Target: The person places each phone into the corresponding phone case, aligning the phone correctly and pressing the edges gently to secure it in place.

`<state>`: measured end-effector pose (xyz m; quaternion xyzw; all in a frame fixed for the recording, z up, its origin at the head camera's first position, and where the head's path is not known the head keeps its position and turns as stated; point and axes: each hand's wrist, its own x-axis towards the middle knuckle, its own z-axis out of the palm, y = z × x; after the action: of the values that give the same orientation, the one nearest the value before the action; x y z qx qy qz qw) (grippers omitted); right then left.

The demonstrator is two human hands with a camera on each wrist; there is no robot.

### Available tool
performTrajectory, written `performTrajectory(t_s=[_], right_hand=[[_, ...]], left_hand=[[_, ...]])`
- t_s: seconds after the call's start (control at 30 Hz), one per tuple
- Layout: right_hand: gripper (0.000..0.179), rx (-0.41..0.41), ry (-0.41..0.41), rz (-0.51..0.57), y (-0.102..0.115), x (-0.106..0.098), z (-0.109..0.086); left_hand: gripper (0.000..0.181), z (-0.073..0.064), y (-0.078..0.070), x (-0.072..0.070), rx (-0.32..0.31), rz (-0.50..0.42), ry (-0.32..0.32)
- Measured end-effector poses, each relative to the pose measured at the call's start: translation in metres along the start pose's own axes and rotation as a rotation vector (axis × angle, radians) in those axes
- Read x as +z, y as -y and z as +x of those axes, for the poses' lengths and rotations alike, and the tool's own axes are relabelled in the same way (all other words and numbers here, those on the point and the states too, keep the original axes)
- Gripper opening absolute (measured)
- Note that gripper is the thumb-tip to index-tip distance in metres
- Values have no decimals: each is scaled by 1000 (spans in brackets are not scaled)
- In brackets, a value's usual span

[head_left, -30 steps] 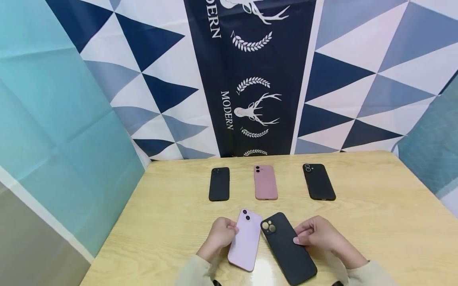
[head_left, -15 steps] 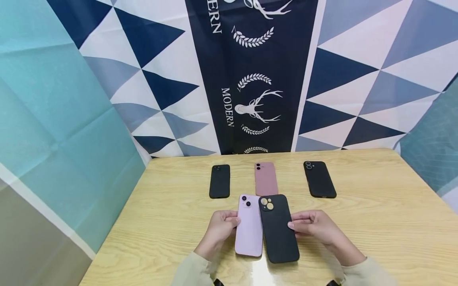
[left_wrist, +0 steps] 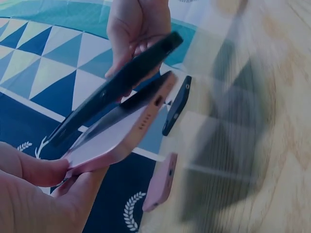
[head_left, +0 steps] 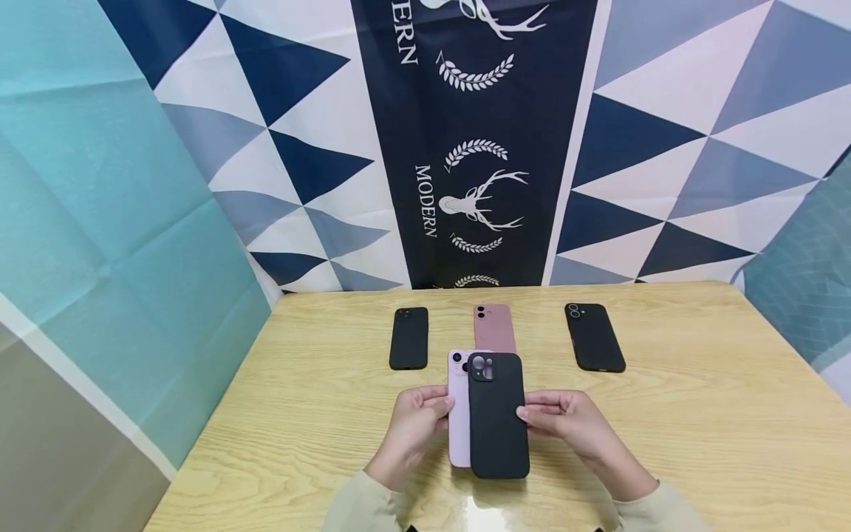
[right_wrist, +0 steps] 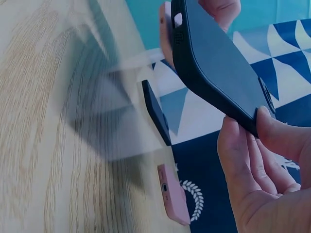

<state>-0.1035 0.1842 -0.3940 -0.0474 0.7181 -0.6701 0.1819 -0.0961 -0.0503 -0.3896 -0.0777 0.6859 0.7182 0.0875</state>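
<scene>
A light pink phone (head_left: 459,421) is pinched along its left edge by my left hand (head_left: 414,421). My right hand (head_left: 565,421) grips the right edge of a black phone case (head_left: 499,421), whose camera cutout is at the upper left. In the head view the case overlaps most of the phone. The left wrist view shows a gap between the phone (left_wrist: 121,138) and the case (left_wrist: 116,87) at their lower ends. Both are raised above the table, and the right wrist view shows the case (right_wrist: 218,63) in front of the phone (right_wrist: 165,39).
Along the back of the wooden table (head_left: 299,443) lie a black phone (head_left: 408,338), a pink phone (head_left: 495,325) partly hidden by the held things, and another black phone (head_left: 594,337). A patterned cloth (head_left: 332,148) hangs behind the table's far edge.
Both hands have lifted the phone and the case up and away from me. The case has straightened and moved left, from beside the phone to covering much of it.
</scene>
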Motion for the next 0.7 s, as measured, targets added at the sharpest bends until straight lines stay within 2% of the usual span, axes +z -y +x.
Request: performTrajectory(t_s=[0.23,0.53,0.7], right_hand=[[53,-21,1,24,-3,5,1],[55,-19,12,71,-4,8,4],[54,-22,-16,58,-2,10,5]], left_hand=[[28,-5,-4,3,34,-70,17],[24,-7,-6,6,53,-76,41],[24,-8,-7,7,48,-88,41]])
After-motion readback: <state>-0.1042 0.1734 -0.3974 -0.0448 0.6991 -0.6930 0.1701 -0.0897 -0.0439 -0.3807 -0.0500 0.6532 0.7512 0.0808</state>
